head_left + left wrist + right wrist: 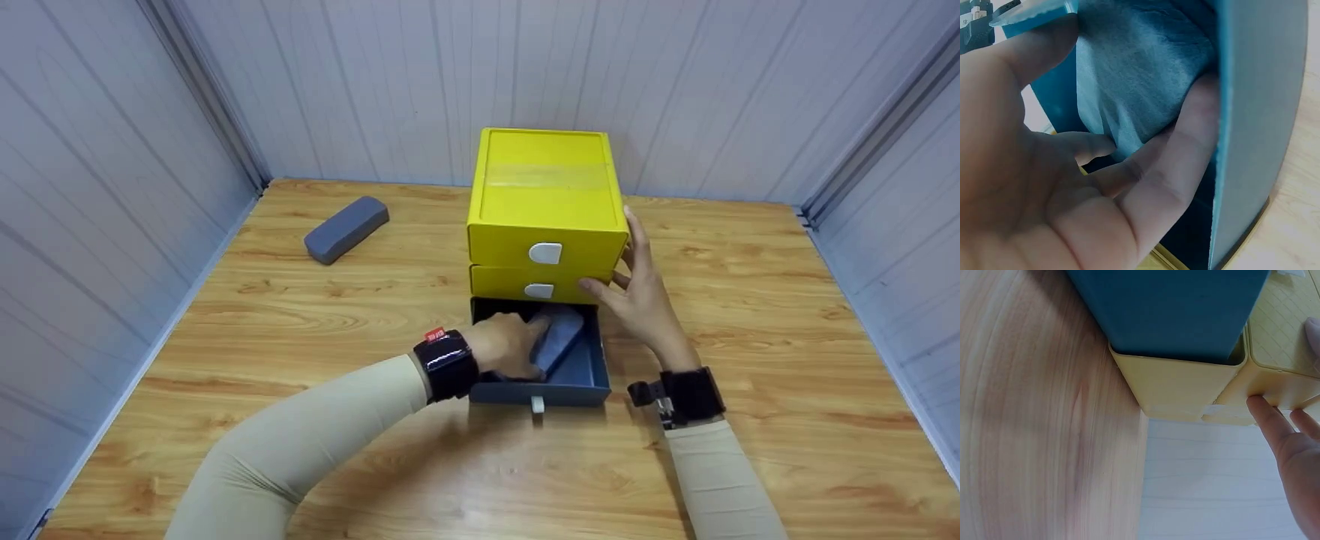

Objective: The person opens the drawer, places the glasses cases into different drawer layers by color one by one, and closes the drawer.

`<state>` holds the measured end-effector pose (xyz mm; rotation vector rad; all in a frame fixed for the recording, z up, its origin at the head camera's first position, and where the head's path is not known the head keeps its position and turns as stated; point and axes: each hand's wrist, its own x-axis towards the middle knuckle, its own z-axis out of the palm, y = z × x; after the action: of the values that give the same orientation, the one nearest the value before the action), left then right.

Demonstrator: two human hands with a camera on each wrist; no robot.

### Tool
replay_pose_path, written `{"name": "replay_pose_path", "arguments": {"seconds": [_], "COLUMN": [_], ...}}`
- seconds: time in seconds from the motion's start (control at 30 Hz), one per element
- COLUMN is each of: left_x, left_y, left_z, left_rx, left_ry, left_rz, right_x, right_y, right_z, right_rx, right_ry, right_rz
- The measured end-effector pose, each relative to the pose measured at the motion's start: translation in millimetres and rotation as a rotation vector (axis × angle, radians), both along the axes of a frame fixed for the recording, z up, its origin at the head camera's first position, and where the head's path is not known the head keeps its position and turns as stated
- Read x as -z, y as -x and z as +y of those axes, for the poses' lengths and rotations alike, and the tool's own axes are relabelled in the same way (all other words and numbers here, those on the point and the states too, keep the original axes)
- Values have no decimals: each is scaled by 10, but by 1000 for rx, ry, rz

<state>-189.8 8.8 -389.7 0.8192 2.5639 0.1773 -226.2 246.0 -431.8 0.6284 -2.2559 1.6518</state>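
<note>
A yellow drawer unit [550,176] stands on the table with its blue bottom drawer [570,395] pulled out. My left hand [504,343] reaches into that drawer. There its thumb and fingers hold a soft-looking blue-grey pouch [1134,73], which lies slanted toward the right [562,330]. Part of the pouch is hidden behind the hand. At the unit's right front edge is my right hand [643,300], its thumb on the front of the middle drawer and its fairly straight fingers [1272,419] against the side wall.
A grey glasses case [346,229] lies on the wooden table [360,300], left of the unit. White tabs mark the drawer fronts, such as the upper tab [545,253]. Pale panels [375,90] enclose the table at the back and both sides.
</note>
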Motion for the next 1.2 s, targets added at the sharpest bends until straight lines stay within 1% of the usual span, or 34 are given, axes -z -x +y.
{"name": "replay_pose_path", "arguments": {"seconds": [0.13,0.27,0.4,0.5,0.57,0.7,0.77,0.83,0.93,1.1,1.2], "left_x": [11,31,20,-1,-6,-6,-4,-2,8,26,24], "left_y": [14,22,24,34,44,58,60,63,62,65,72], "left_z": [13,42,84,117,133,156,168,178,184,167,157], "left_rx": [-21,-57,-83,-83,-70,-12,25,61,97,126,132], "left_ry": [-9,-6,4,2,-8,-25,-24,-13,-1,-27,-48], "left_rz": [-10,11,-13,-45,-61,-67,-53,-24,3,-2,-25], "right_x": [7,9,4,0,0,10,7,11,12,19,15], "right_y": [3,5,5,4,4,7,4,4,2,2,3], "right_z": [0,-4,-3,3,6,13,13,15,16,15,15], "right_rx": [4,2,2,7,8,5,2,2,1,0,-2], "right_ry": [-2,-3,0,0,-2,-3,-2,-2,-4,-9,-5], "right_rz": [9,9,3,2,0,-2,0,4,4,-10,-8]}}
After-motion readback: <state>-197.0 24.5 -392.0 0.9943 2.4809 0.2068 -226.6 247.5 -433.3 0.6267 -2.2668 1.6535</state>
